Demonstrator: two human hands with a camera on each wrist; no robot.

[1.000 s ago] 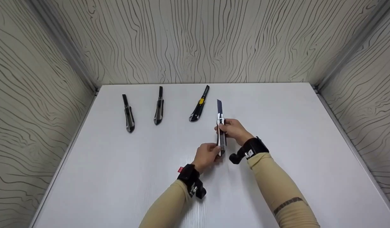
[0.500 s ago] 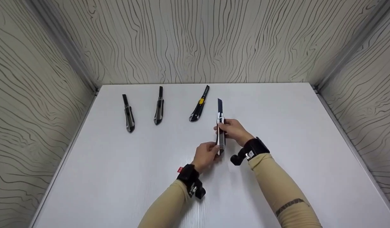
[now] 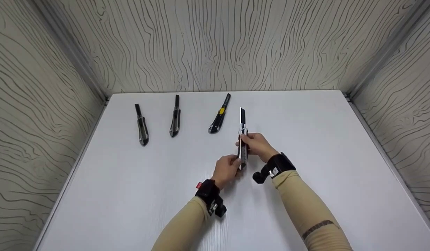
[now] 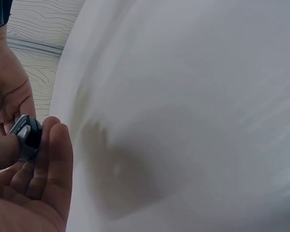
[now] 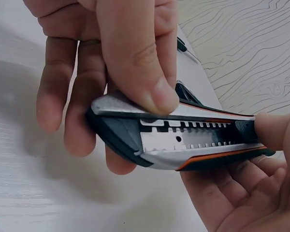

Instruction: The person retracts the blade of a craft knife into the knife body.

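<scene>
"Barely a nudge: a silver knife, its blade bared toward the far edge of the worktop, sits a shade nearer that edge than a second ago. Bluish then, the blade now reads black, so the tool may have tilted slightly."

"Who has hold of it?"

"Both hands, bare. The right grip grasps the forward half of the body, thumb at the dark slider; the left grip pinches the butt end. They hold it above the worktop."

"Any movement among the others?"

"None. A black-and-yellow knife lies aslant near the far edge, just left of the held one. Farther over rest an inner grey knife and an outer grey knife, the latter closest to the far left corner."

"So what does the shift amount to?"

"Little, by my reading: a small adjustment within the same two-handed step. The blade shows about as much length as it did; whether the slider has crept along its track, I cannot tell."
</scene>
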